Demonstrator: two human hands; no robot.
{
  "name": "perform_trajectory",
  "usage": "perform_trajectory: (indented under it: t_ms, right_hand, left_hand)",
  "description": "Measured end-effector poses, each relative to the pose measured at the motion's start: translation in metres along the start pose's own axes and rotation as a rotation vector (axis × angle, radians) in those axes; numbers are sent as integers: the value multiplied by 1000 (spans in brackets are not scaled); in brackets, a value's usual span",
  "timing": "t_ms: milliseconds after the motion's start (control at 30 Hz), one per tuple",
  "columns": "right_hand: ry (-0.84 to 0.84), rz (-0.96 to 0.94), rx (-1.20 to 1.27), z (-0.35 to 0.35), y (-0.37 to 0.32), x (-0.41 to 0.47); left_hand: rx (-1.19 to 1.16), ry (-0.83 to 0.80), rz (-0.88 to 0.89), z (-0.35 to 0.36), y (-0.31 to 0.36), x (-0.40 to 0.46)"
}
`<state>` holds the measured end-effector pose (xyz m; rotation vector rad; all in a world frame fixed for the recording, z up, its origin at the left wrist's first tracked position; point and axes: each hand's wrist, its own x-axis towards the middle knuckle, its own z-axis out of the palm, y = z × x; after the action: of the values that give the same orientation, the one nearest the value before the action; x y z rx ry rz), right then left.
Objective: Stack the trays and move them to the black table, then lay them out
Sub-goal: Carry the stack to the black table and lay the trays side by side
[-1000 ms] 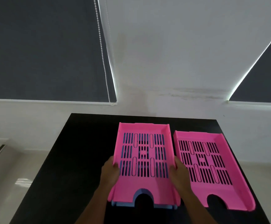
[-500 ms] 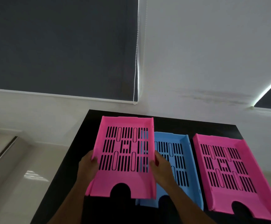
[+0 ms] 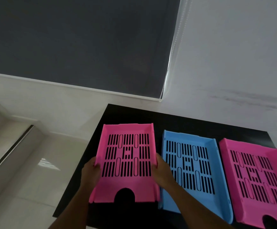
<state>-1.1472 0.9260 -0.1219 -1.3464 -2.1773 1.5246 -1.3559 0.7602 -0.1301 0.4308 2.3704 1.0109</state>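
Pink tray (image 3: 127, 162) is gripped by its side walls, left hand (image 3: 91, 172) and right hand (image 3: 162, 169), at the black table (image 3: 134, 116) left edge beside the blue tray (image 3: 192, 172); I'd lower it flat, parallel, a small gap, not overhanging.

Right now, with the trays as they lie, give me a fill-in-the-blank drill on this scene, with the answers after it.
1. The tray between the two pink trays is coloured ____.
2. The left pink tray is gripped by ____ hands, the left hand and the right hand, on its side walls.
3. The blue tray and the right pink tray lie on a table coloured ____.
4. The number of trays in view is ____.

Answers: blue; both; black; three
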Motion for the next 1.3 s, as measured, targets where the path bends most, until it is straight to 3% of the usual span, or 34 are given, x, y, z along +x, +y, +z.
perform_trajectory:
  t_ms: [433, 567, 733, 967, 1133, 1233, 1300]
  right_hand:
    - [22, 23, 75, 2, 11, 2]
    - [73, 28, 91, -3, 13, -1]
    - [234, 12, 102, -30, 24, -8]
    - [585, 93, 62, -94, 68, -29]
    - [804, 221, 103, -139, 108, -48]
    - [829, 253, 25, -162, 131, -59]
    - [764, 408, -72, -171, 148, -61]
  left_hand:
    - [44, -38, 13, 9, 1, 25]
    - [34, -18, 6, 14, 4, 25]
    - [85, 97, 146, 27, 18, 17]
    - [34, -156, 288, 98, 58, -32]
    - [-4, -373, 229, 150, 79, -62]
    - [-4, -463, 257, 171, 83, -73]
    - [15, -472, 264, 178, 80, -76]
